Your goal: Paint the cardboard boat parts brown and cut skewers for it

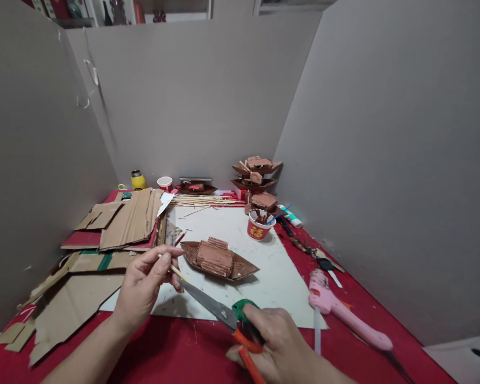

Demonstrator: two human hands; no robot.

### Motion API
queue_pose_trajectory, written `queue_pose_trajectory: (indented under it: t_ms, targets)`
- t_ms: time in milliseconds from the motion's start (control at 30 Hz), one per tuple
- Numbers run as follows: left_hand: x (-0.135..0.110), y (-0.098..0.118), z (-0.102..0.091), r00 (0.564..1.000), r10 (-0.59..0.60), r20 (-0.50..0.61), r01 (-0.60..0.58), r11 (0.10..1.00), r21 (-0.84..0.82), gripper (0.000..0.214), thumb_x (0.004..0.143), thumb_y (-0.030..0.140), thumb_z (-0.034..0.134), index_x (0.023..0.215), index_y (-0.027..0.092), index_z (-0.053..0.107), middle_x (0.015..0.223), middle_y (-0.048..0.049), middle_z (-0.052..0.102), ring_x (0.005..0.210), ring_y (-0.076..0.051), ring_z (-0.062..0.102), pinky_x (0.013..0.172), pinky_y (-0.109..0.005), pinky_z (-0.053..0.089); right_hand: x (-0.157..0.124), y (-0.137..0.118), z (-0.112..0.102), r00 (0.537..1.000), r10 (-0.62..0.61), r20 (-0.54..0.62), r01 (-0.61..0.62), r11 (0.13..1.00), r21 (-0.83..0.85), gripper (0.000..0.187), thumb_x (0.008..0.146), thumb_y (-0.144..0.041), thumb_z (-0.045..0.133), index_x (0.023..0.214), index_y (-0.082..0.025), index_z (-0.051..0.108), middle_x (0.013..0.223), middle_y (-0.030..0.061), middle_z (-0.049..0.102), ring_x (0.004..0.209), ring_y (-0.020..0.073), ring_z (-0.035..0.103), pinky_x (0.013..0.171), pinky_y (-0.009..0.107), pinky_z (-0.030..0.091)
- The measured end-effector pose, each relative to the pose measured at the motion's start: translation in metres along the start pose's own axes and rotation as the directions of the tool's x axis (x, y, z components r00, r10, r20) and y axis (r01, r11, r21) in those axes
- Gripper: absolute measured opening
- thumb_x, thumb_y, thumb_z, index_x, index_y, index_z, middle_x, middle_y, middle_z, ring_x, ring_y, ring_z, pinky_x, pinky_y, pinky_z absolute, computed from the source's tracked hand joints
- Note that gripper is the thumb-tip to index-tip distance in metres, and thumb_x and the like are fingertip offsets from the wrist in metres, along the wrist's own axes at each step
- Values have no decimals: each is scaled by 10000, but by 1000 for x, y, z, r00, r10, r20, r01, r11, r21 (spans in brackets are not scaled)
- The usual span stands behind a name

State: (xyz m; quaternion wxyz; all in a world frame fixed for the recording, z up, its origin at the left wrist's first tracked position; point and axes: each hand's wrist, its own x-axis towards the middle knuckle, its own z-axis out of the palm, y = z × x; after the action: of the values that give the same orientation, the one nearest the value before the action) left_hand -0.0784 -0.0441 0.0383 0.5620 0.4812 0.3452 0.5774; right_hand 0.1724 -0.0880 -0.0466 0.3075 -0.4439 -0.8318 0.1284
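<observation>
Between thumb and fingers, my left hand (150, 277) pinches a short thin wooden stick (177, 273). My right hand (278, 341) is closed around the handles of a pair of scissors (212, 306), one handle green and the other orange-red. The blade tips point left and lie close to the stick's lower end; whether they touch it I cannot tell. Just beyond both hands, a brown model boat (218, 260) with a ridged cabin roof rests on a white sheet (292, 285).
Torn cardboard (132, 218) is piled at left. Thin sticks (208, 201) lie behind the sheet. A red paper cup (260, 226) with brown paint stands right of the boat. More model boats (258, 170) are stacked at the back. A pink glue gun (348, 314) lies at right.
</observation>
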Motion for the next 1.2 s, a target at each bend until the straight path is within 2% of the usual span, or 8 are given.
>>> queue_pose_trajectory:
  t_ms: [200,333,500,667,767,933,1033,1200]
  targets:
    - [5,5,-1,999,25,-27,-26,999,-28,207,827,365,782,931,188,810,707,1,654,545,-102,621,517,-220,540,8,-2,-16,985,163,62,-164,986,19,378,756,-375,715,715,-275,352,503,-83,439,440,133,384,489,272,265]
    - [7,7,-1,997,61,-55,-60,998,9,177,780,342,829,894,209,802,687,15,665,554,-95,619,506,-194,531,10,-4,-20,986,140,94,-136,990,-47,377,685,-344,750,741,-274,383,536,-58,509,470,160,451,497,283,273]
    - [0,3,-5,984,144,-107,-129,982,136,141,802,330,816,904,249,763,686,37,695,560,-85,620,525,-170,518,7,-3,-14,990,94,105,-80,988,-133,418,659,-491,813,800,-246,505,691,15,634,582,217,567,562,309,363]
    - [-8,1,-3,931,338,-142,-289,914,284,113,844,330,775,925,260,738,702,40,709,631,-98,638,589,-170,520,7,-6,-15,984,115,137,-95,985,-145,471,679,-596,813,835,-227,566,769,51,676,668,255,602,609,337,384]
    - [-12,0,1,893,417,-169,-333,865,376,117,842,309,774,939,257,734,716,36,718,659,-117,650,625,-194,533,9,-11,-20,984,130,119,-115,986,-123,494,676,-612,824,840,-225,565,777,44,682,674,246,608,620,329,372]
    - [-17,-2,6,848,493,-194,-355,800,483,122,850,301,763,958,256,729,754,29,727,667,-135,667,646,-223,548,11,-13,-21,993,101,59,-92,985,-146,501,654,-597,853,813,-224,559,694,6,655,624,221,610,585,303,322]
    - [-20,-1,8,810,549,-207,-380,760,527,107,840,290,772,931,251,733,768,25,730,663,-137,674,651,-229,554,10,-10,-17,996,79,41,-72,985,-155,483,691,-617,819,816,-221,571,660,1,653,592,218,619,561,300,291]
    - [-21,1,11,802,562,-202,-427,776,464,98,840,306,771,913,256,729,745,29,722,657,-136,667,618,-222,554,8,-9,-14,994,95,48,-87,985,-150,458,721,-616,799,817,-220,590,633,4,671,580,236,648,550,304,265]
